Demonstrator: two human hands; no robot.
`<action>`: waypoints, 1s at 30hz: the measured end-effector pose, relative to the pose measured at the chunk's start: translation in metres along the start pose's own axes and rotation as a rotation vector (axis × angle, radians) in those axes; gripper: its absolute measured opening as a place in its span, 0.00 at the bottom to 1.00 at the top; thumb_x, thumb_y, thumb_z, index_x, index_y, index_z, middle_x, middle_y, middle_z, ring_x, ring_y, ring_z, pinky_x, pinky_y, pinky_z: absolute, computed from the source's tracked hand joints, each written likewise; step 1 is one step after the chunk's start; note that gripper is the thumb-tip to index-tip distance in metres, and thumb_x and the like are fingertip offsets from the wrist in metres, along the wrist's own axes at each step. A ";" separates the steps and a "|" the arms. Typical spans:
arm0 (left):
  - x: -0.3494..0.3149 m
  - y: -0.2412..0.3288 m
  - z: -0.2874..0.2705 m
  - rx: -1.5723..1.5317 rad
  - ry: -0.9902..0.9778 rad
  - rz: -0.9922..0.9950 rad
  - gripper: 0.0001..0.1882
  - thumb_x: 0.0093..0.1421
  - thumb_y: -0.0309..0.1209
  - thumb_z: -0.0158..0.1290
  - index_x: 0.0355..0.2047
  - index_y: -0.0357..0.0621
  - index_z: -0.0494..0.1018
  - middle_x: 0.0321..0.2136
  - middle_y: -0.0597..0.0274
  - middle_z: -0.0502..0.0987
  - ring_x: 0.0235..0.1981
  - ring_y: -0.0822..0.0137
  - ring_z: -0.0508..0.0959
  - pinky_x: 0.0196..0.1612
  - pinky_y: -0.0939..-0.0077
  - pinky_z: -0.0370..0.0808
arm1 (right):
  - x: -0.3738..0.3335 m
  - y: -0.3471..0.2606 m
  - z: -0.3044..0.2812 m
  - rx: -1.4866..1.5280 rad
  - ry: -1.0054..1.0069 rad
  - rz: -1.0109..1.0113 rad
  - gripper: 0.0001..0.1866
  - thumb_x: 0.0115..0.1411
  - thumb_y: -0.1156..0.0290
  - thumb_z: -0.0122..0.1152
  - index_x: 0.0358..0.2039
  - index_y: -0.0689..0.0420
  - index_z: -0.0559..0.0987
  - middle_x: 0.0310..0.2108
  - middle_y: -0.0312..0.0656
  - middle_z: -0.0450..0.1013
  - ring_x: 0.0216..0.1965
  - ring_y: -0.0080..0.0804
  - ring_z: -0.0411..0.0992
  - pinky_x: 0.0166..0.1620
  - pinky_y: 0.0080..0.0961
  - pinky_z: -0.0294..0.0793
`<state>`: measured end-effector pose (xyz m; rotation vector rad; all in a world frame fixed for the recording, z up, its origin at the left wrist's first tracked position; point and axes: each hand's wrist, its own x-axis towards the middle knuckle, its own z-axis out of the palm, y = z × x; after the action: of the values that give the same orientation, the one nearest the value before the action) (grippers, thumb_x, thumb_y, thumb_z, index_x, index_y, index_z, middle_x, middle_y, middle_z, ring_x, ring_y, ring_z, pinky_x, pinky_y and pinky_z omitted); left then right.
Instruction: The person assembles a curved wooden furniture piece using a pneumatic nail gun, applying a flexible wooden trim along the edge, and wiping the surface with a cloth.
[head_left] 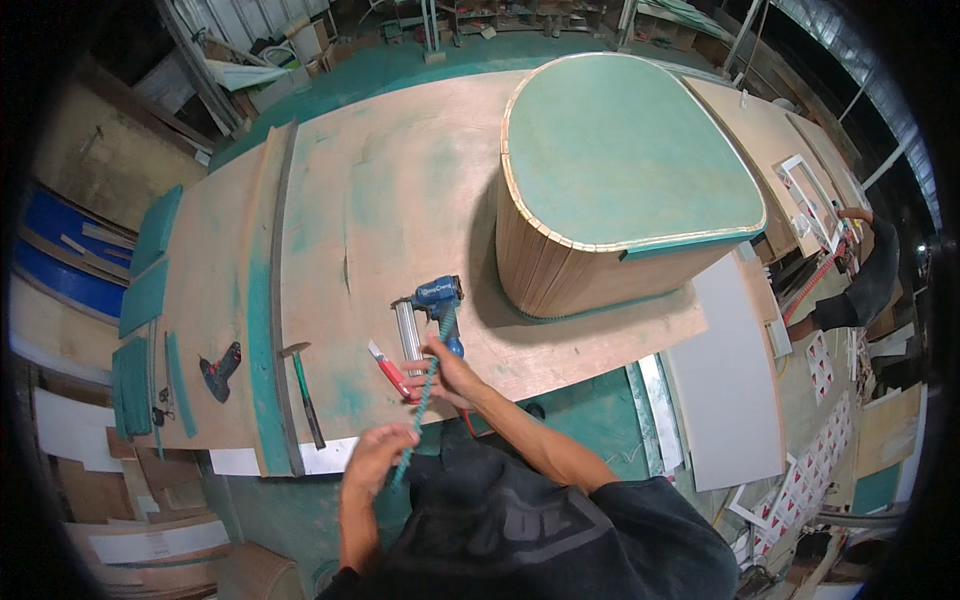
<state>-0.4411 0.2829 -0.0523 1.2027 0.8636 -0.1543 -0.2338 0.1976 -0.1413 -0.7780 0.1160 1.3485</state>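
A narrow, teal, ridged strip [421, 408] runs slantwise between my hands over the table's near edge. My left hand [375, 458] pinches it near its lower end, fingers closed. Further up, my right hand [452, 376] has the strip between thumb and fingers, the fingers partly stretched out behind it. Just beyond that hand lies a blue nail gun [436, 293] with a silver magazine, its handle partly hidden by the strip. A red utility knife [388, 370] rests left of the right hand. Behind, at the right, stands a rounded slatted wooden piece [560, 270] with a teal top.
A green-handled hammer [309, 398] and a cordless drill [221, 372] lie left on the wooden table [370, 190]. A long board with a dark edge [280, 270] crosses it. Teal sheets [148, 300] sit at the left edge. Another person's arm [865, 270] is at far right.
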 end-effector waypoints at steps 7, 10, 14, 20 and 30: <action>-0.017 0.010 0.011 0.037 -0.255 -0.099 0.16 0.61 0.30 0.58 0.45 0.30 0.75 0.32 0.53 0.81 0.29 0.64 0.83 0.35 0.73 0.81 | -0.084 -0.062 -0.061 0.108 0.195 -0.340 0.16 0.71 0.56 0.53 0.45 0.56 0.69 0.36 0.45 0.76 0.37 0.39 0.79 0.39 0.38 0.85; -0.011 0.041 -0.001 -0.071 -0.300 -0.040 0.21 0.64 0.35 0.57 0.51 0.30 0.71 0.34 0.49 0.81 0.33 0.60 0.84 0.35 0.70 0.83 | -0.122 -0.079 -0.079 0.092 0.142 -0.451 0.10 0.71 0.63 0.52 0.43 0.57 0.71 0.37 0.44 0.76 0.37 0.37 0.79 0.39 0.35 0.85; 0.014 0.065 -0.014 -0.229 -0.348 0.148 0.25 0.67 0.43 0.52 0.51 0.29 0.71 0.39 0.42 0.79 0.36 0.51 0.83 0.36 0.60 0.84 | -0.168 -0.104 -0.064 0.156 0.046 -0.687 0.12 0.71 0.65 0.53 0.48 0.61 0.73 0.43 0.49 0.76 0.42 0.38 0.79 0.40 0.36 0.86; 0.054 0.131 0.037 -0.729 -0.082 0.387 0.29 0.68 0.49 0.52 0.55 0.34 0.68 0.53 0.46 0.73 0.58 0.50 0.72 0.58 0.57 0.75 | -0.203 -0.142 -0.057 0.051 -0.061 -0.886 0.14 0.72 0.67 0.50 0.52 0.63 0.73 0.51 0.52 0.74 0.51 0.36 0.76 0.43 0.34 0.85; 0.189 0.231 0.091 -0.460 0.008 0.529 0.16 0.64 0.37 0.60 0.47 0.41 0.73 0.42 0.56 0.78 0.40 0.63 0.78 0.33 0.78 0.72 | -0.196 -0.162 -0.028 0.017 0.155 -1.006 0.22 0.74 0.57 0.47 0.55 0.64 0.69 0.52 0.54 0.73 0.53 0.41 0.75 0.43 0.34 0.83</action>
<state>-0.1436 0.3571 0.0049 0.9550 0.5217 0.4561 -0.1278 0.0169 0.0067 -0.7638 -0.1345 0.3340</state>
